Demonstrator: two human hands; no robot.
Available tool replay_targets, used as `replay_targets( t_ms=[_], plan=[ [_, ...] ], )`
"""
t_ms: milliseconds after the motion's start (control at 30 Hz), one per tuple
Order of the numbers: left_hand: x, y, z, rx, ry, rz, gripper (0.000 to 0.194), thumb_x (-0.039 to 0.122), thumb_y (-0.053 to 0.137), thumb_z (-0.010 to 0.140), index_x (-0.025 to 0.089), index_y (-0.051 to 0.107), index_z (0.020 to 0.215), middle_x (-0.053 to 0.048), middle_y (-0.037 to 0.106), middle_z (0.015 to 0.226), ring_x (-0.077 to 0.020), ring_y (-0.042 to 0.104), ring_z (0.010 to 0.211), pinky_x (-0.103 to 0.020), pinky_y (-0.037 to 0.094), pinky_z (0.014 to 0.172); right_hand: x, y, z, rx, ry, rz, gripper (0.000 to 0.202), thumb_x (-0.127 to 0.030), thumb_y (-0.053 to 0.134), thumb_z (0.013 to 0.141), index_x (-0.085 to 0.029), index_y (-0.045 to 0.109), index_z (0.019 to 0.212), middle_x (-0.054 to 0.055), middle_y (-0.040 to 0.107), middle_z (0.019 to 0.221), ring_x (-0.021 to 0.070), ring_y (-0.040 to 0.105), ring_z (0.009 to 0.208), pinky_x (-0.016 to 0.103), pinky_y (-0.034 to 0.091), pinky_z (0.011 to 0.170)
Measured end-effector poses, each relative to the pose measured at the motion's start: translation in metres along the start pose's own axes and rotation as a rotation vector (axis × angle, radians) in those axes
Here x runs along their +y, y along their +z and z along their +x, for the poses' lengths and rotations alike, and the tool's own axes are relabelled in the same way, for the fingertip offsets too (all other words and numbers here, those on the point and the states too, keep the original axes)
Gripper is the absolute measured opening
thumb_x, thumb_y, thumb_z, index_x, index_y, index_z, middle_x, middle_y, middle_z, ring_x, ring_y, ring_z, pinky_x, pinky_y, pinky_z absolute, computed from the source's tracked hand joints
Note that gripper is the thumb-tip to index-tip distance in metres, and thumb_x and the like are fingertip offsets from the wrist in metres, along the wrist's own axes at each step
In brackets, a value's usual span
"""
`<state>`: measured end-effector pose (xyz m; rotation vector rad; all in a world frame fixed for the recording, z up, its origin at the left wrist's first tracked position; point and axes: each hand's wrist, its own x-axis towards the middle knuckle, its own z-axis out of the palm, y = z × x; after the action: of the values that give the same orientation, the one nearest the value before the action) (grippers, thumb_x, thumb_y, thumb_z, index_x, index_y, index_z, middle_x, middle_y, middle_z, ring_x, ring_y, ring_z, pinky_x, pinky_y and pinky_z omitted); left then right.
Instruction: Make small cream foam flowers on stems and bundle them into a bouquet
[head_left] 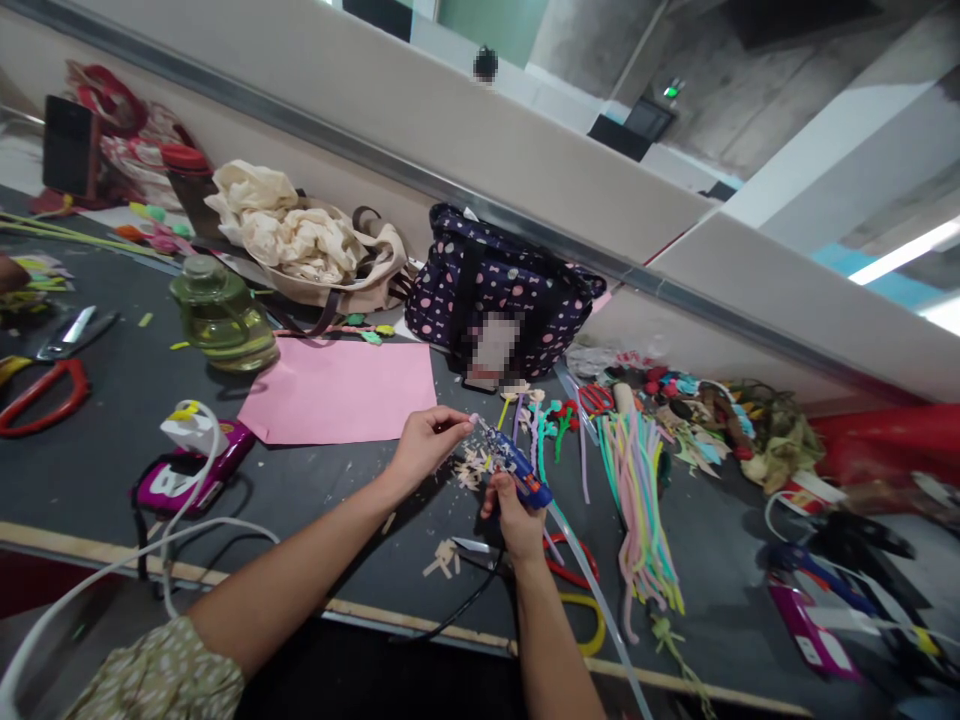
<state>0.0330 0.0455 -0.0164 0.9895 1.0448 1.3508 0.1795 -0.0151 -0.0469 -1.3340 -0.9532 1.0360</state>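
My right hand (516,515) is wrapped round a blue glue gun (525,477), whose tip points up and to the left. Close to that tip, my left hand (431,445) pinches a small pale lilac piece (474,420) between thumb and fingertips. Small paper scraps (472,468) lie on the dark table beneath both hands. A clear glue stick (589,580) runs out of the back of the gun. Below my right hand are scissors with red handles (583,562) and a yellow handle (596,625).
Pink paper (345,390) and a glass jug (225,318) are at left, near a purple device (199,470) with a white cable. A patterned bag (502,280) stands behind. Pastel pipe cleaners (641,500) lie at right. Another person's hand (11,273) shows at the left edge.
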Motion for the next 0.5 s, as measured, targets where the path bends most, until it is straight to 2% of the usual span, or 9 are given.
replay_targets(
  t_ms=[200, 500],
  plan=[
    [0.0019, -0.0006, -0.0010, -0.042, -0.016, 0.025, 0.025, 0.038, 0.072, 0.065, 0.014, 0.071, 0.073, 0.002, 0.054, 0.050, -0.0073, 0.037, 0.044, -0.020, 0.026, 0.041, 0.0028, -0.0023, 0.0035, -0.067, -0.059, -0.032, 0.042, -0.053, 0.069, 0.070, -0.020, 0.050, 0.053, -0.006, 0.044, 0.039, 0.0100, 0.046, 0.034, 0.023, 0.039, 0.037],
    [-0.0019, -0.0012, 0.0017, -0.023, 0.016, 0.041, 0.025, 0.038, 0.073, 0.064, 0.014, 0.072, 0.072, -0.001, 0.061, 0.060, -0.0092, 0.044, 0.051, -0.021, 0.032, 0.047, 0.0001, -0.0023, 0.0019, -0.057, -0.048, -0.082, 0.041, -0.053, 0.069, 0.070, -0.021, 0.050, 0.053, -0.006, 0.044, 0.039, 0.0117, 0.048, 0.035, 0.025, 0.038, 0.037]
  ],
)
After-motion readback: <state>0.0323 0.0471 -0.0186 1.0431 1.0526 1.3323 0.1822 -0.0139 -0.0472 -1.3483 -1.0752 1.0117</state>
